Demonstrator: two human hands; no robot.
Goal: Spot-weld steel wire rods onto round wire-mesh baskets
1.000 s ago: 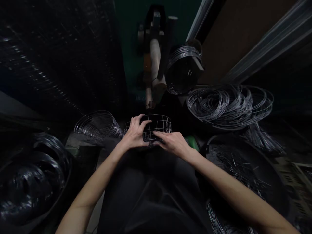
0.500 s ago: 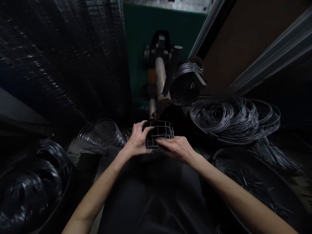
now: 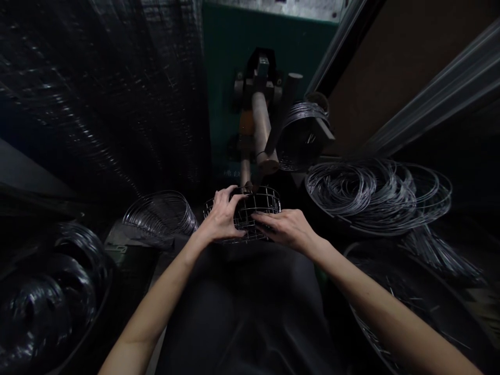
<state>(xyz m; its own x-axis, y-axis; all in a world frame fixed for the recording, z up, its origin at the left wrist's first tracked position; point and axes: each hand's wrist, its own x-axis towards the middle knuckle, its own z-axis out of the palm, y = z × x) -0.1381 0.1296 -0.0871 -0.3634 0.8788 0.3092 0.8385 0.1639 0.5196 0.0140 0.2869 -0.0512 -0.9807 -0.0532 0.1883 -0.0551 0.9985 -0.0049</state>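
A round wire basket (image 3: pixel 269 198) of thin metal rods is between my hands, just below the electrodes of a spot welder (image 3: pixel 265 130). My left hand (image 3: pixel 223 216) grips the basket's left side, its fingers on the upper rim and its thumb lower down at the front. From the right, my right hand (image 3: pixel 287 228) holds the near side with its fingers closed on the wires. The basket's back touches or nearly touches the lower electrode rod (image 3: pixel 245 174); the dim light hides the exact contact.
Wire rings (image 3: pixel 160 216) stand stacked at the left, with more shiny wire coils (image 3: pixel 50 302) nearer me. On the right lie a heap of wire hoops (image 3: pixel 375 192), a bundle of straight wires (image 3: pixel 441 255) and a dark tub (image 3: pixel 425 312) holding short rods. Another wire coil (image 3: pixel 304 112) hangs beside the welder.
The basket has risen slightly toward the lower electrode, and its near side is turned a little. Both hands keep their hold, the right one slightly higher. The view has shifted slightly.
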